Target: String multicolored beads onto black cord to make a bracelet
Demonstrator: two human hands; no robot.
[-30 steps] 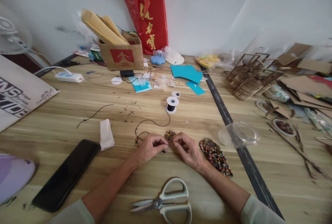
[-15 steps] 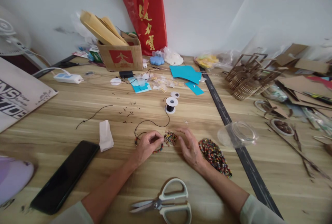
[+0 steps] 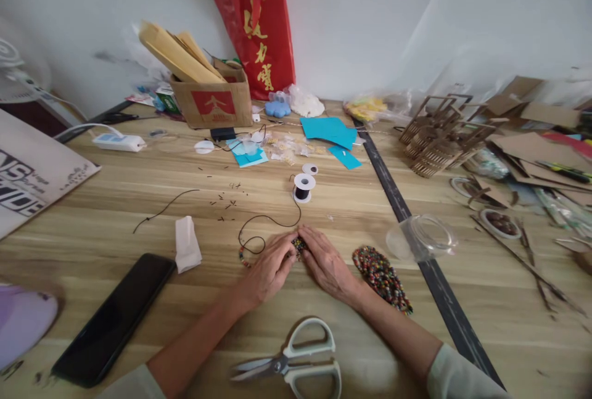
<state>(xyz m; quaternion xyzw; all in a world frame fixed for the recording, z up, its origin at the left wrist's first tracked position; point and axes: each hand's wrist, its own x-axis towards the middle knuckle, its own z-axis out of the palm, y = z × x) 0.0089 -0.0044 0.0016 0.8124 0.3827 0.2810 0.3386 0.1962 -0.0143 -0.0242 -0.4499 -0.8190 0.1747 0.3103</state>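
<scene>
From my remote seat I see both hands low on the worktop point(image 3: 139, 214), fingertips meeting over a small bead heap point(image 3: 300, 243) just below the spool point(image 3: 303, 185). My left hand point(image 3: 268, 271) lies knuckles up with its fingers bunched at the heap's left edge; its grip is hidden under the hand, so I cannot tell whether it pinches anything. My right hand point(image 3: 326, 263) lies palm down, fingers close together and pointing up-left onto the heap; I cannot tell whether that grip is clamped either. The cord point(image 3: 272, 219) is thin and black. It leaves the spool, sweeps left and down in a loose arc, curls into a small loop just beside the left fingers and goes out of sight under them, so its long run lies from upper right to lower left. A few strung beads point(image 3: 242, 256), mixed dark and bright colours, show in a short curve at the left hand's outer edge. A larger bead pile point(image 3: 382, 273) stretches diagonally near the right wrist, and scissors point(image 3: 296, 359) lie between my forearms, blades pointing left
</scene>
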